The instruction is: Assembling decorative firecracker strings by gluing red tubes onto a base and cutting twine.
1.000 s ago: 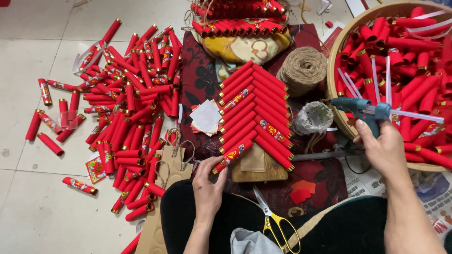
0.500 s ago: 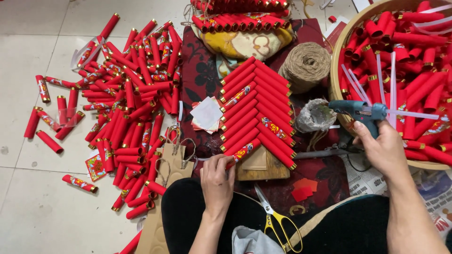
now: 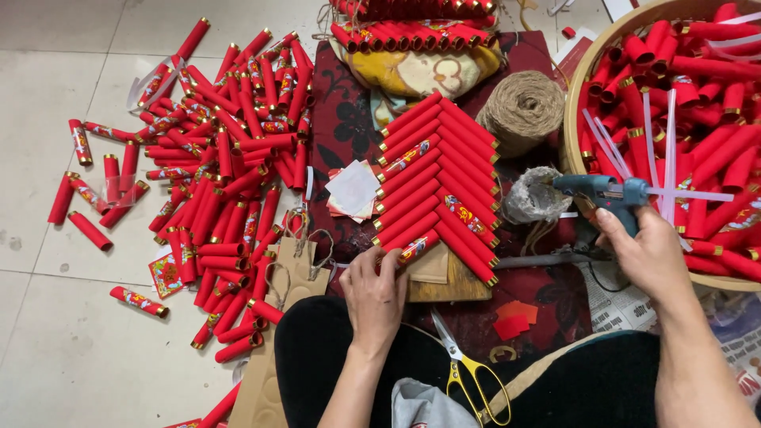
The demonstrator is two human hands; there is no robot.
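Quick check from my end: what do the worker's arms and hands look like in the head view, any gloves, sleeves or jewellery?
Both are bare. The left hand and right hand wear no gloves, and no rings, watch or bracelet show. Both forearms are uncovered as far as the frame's bottom edge, so no sleeve shows. The fingernails look short and unpainted. No markings or bandages are visible on either arm.
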